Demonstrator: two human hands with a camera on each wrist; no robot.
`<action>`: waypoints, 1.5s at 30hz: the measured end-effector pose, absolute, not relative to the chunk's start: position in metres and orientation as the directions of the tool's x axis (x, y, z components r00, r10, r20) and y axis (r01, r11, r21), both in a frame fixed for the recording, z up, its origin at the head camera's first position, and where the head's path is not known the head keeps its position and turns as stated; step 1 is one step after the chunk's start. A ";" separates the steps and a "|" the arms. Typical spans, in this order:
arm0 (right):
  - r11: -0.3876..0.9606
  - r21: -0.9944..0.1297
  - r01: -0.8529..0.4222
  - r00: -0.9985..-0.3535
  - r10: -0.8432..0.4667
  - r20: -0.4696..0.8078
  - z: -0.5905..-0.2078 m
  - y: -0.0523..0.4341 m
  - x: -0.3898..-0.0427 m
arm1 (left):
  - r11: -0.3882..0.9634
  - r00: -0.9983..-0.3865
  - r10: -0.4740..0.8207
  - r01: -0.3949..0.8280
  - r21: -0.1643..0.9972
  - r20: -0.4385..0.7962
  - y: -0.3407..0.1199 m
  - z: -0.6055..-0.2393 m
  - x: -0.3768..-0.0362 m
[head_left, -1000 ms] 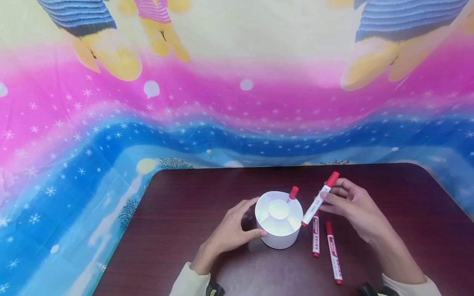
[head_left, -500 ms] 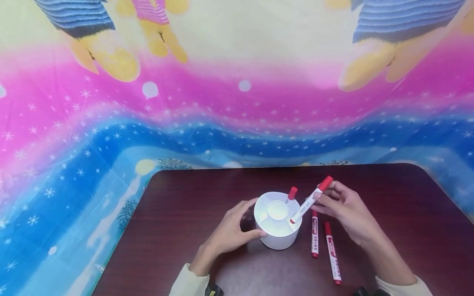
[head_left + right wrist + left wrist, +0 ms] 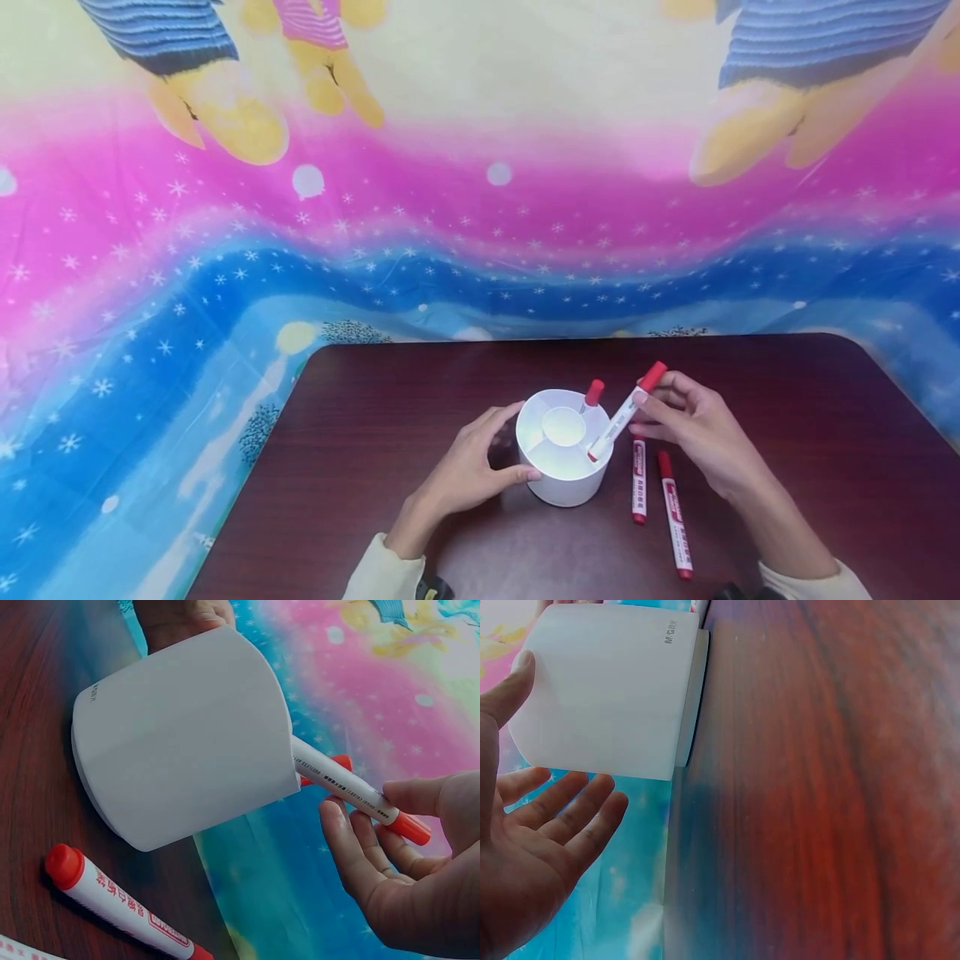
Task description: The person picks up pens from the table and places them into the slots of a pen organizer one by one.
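Note:
A white round pen holder (image 3: 564, 479) with divided compartments stands on the dark wooden table (image 3: 375, 417). My left hand (image 3: 513, 442) cups its left side; the thumb tip touches the wall (image 3: 607, 690) and the fingers (image 3: 570, 802) lie straight beside it. My right hand (image 3: 651, 415) pinches a red-capped white marker (image 3: 622, 414) near its cap. The marker is tilted, with its lower end inside the holder's right compartment. The same marker (image 3: 337, 780) pokes out over the rim in the right wrist view. Another red-capped marker (image 3: 592, 393) stands in a far compartment.
Two more red markers (image 3: 638, 479) (image 3: 673, 512) lie side by side on the table right of the holder, under my right hand. A bright cartoon-print cloth (image 3: 300, 208) covers the background and hangs past the table's left edge.
My right hand has moved left and down, bringing the marker's lower end from outside the holder's right side into a compartment. The left hand has stayed on the holder.

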State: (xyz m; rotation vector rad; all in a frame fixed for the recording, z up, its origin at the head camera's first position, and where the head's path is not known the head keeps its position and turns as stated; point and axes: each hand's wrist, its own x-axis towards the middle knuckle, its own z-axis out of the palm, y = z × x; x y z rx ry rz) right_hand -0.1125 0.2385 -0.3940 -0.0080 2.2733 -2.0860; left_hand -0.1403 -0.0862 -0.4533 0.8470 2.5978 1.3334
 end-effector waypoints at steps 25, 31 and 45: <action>0.167 -0.986 -0.001 -0.999 -0.032 -0.004 -0.399 0.226 -0.114 | 0.459 -0.842 0.513 0.432 0.776 0.166 -0.090 -0.455 -0.139; 0.193 -0.981 -0.008 -0.999 -0.032 0.002 -0.400 0.225 -0.115 | 0.467 -0.846 0.511 0.422 0.777 0.152 -0.089 -0.454 -0.139; 0.244 -0.970 -0.019 -0.999 -0.040 0.010 -0.401 0.226 -0.113 | 0.464 -0.843 0.517 0.423 0.778 0.149 -0.087 -0.454 -0.141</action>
